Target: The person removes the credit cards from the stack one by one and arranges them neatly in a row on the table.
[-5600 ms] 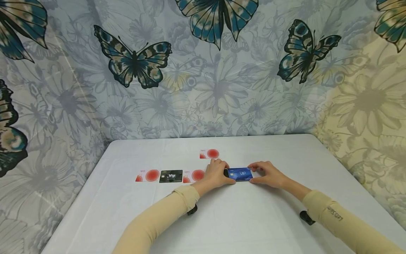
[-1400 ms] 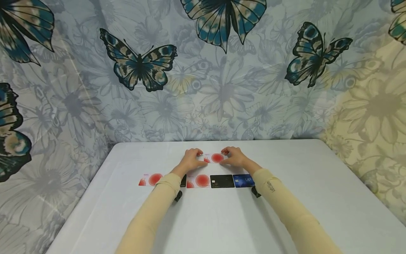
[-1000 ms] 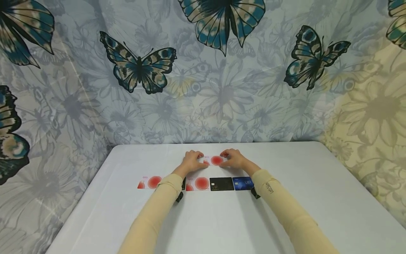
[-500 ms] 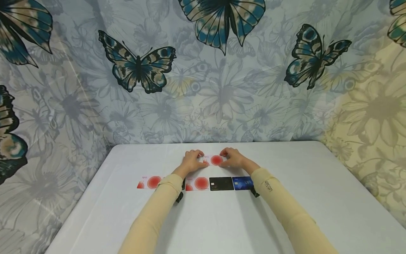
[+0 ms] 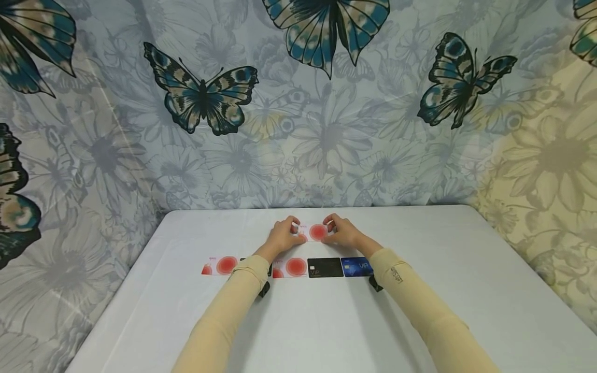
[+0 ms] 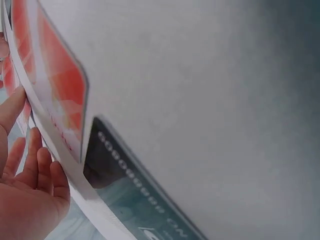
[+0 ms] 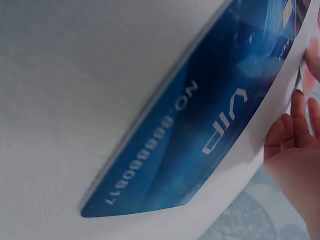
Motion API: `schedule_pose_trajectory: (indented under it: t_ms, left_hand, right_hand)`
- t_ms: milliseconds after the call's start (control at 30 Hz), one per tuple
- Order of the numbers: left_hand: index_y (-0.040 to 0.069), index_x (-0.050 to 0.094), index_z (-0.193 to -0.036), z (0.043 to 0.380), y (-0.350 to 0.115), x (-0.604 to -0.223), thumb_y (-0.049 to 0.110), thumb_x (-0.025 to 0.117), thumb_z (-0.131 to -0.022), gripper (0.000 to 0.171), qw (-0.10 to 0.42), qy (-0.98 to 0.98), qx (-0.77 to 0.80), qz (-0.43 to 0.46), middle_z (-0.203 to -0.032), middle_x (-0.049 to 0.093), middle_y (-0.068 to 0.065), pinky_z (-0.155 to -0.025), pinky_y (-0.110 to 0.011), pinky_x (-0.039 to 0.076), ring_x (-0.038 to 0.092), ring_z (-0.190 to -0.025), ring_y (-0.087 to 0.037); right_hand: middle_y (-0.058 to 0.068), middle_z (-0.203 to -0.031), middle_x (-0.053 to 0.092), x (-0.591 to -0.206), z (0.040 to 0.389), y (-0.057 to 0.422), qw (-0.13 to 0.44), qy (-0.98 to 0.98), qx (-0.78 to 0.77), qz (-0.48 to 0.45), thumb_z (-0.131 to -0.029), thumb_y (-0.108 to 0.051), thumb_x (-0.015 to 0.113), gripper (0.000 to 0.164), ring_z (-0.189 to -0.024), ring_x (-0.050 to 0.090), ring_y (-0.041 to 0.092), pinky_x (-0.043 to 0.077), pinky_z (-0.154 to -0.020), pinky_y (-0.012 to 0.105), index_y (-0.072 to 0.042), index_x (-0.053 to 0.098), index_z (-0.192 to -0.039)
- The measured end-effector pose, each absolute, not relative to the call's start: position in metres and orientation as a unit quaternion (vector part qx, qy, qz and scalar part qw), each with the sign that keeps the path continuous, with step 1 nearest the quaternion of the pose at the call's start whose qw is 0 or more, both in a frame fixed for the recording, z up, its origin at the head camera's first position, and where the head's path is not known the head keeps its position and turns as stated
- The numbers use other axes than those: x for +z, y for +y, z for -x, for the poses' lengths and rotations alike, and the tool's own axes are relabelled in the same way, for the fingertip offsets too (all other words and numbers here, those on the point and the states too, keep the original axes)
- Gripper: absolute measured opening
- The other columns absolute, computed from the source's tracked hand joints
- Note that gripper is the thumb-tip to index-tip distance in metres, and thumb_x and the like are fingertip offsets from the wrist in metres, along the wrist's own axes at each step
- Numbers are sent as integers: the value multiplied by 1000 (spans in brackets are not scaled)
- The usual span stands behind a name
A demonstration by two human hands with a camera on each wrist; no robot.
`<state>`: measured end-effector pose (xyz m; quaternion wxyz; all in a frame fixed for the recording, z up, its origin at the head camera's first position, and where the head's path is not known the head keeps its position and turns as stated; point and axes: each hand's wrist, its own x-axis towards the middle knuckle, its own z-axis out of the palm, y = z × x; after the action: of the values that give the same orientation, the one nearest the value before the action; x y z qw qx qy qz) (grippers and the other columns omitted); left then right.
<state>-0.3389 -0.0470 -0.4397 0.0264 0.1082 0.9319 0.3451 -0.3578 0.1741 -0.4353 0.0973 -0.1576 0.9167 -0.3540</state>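
At the back of the white table, a white card with red circles is between my two hands. My left hand pinches its left end, thumb at the near edge and fingers curled at the far side. My right hand holds the right end the same way. The card looks slightly tilted. In the left wrist view, my left hand is beyond a red-and-white card and a dark card. In the right wrist view, my right hand is beyond a blue VIP card.
A front row on the table holds a red-and-white card, a dark card mostly under my left sleeve, another red-and-white card, a black VIP card and a blue VIP card. A butterfly-print cloth hangs behind.
Earlier, both hands were at the blue and black cards in the front row. They moved to the back card and have stayed there; now its face looks paler and the fingertips have lifted slightly.
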Motion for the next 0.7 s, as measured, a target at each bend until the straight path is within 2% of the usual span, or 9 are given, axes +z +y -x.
schedule_pose_trajectory:
  t_ms: [233, 500, 700]
  left_hand:
    - [4, 51, -122, 335, -47, -439, 17, 79, -82, 50, 20, 920, 375, -111, -89, 59, -5, -83, -35, 46, 53, -85, -21]
    - [4, 51, -123, 336, -53, -439, 14, 81, -80, 53, -3, 915, 385, -121, -92, 59, -6, -85, -37, 45, 52, -91, -23]
    - [5, 52, -123, 334, -60, -440, 15, 82, -79, 54, -15, 914, 384, -129, -91, 59, -5, -84, -36, 44, 50, -91, -22]
  right_hand:
    - [10, -102, 58, -438, 355, 174, 63, 913, -360, 179, -81, -14, 79, 51, -86, 48, 23, 41, -78, 34, -3, 52, -123]
    - [7, -104, 58, -439, 352, 170, 28, 909, -365, 200, -79, -15, 82, 54, -102, 47, 30, 39, -94, 46, -5, 53, -125]
    - [8, -104, 59, -440, 349, 167, 11, 904, -370, 215, -79, -14, 82, 54, -102, 47, 30, 39, -92, 46, -3, 55, -124]
